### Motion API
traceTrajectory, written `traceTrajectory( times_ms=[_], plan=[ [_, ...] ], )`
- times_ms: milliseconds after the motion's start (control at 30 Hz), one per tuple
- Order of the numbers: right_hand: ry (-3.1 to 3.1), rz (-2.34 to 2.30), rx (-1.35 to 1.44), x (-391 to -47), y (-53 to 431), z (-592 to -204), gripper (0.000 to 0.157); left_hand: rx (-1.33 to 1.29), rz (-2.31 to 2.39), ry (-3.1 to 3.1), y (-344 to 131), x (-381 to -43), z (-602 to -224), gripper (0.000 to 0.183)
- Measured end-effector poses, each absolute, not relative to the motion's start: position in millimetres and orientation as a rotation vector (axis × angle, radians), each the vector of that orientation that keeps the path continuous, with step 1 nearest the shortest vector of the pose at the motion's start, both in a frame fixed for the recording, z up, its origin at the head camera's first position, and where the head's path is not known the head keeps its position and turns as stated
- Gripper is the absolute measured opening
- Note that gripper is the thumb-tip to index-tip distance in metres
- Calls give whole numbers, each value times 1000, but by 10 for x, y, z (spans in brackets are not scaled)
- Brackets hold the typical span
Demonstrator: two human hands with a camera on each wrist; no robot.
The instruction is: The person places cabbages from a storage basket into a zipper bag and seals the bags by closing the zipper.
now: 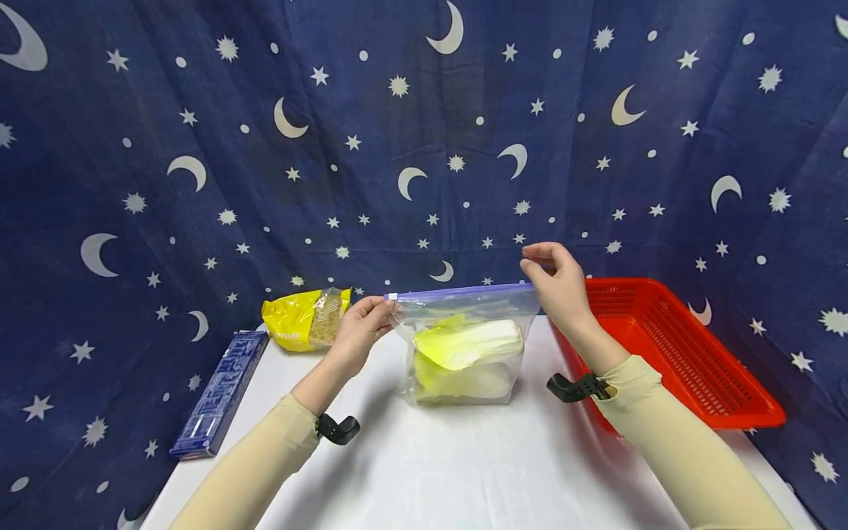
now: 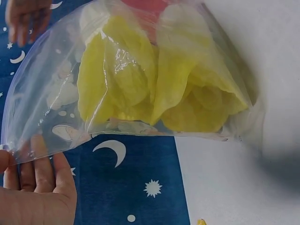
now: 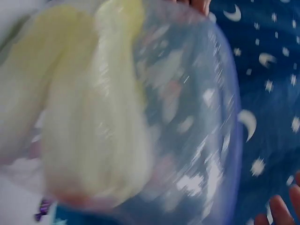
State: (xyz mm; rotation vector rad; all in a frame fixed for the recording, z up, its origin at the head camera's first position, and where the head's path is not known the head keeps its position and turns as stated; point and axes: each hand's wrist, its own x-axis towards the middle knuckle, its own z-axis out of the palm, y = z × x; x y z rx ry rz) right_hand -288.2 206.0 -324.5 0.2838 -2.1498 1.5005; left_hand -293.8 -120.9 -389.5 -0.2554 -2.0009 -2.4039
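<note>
Clear zip bag [image 1: 464, 346] stands upright on the white table [image 1: 450, 471], mid-table, with a yellow-white cabbage [image 1: 467, 353] lying inside, low in the bag. The bag's purple seal strip [image 1: 464, 291] runs level, left to right, across the top; that is its long axis, and it is stretched between the two hands.

Left hand [image 1: 361, 331] pinches the bag's upper left corner just under the small white slider end; fingers curled around the plastic, as the left wrist view also shows [image 2: 37, 187]. Right hand [image 1: 559, 283] sits at the strip's right end, thumb and forefinger drawn together above the corner; from the head view they seem to nip the strip, though the contact itself is hidden behind the hand. Right wrist view is blurred, no help.

Each hand is at its own end; the strip lies straight between them.

Around: red basket [image 1: 682, 353] to the right, touching the table edge; yellow packet [image 1: 301, 320] and blue box [image 1: 218, 394] off to the left, well apart from the bag.
</note>
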Motion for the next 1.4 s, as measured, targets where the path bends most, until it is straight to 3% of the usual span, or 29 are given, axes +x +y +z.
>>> traceTrajectory(
  times_ms=[333, 667, 1000, 1400],
  plan=[
    [-2580, 1239, 757, -2945, 1342, -2965, 28, -252, -2378, -2029, -1200, -2869, -3865, 24],
    [-2843, 884, 952, -3109, 773, -2967, 33, -305, -2392, -2037, -1218, -2848, -3860, 21],
    [-2858, 867, 986, -3176, 635, -2965, 15, -339, -2388, -2010, -1201, -2852, -3853, 13],
    [-2856, 795, 1040, -3169, 669, -3037, 15, -293, -2204, -2126, -1180, -2851, -3824, 10]
  ],
)
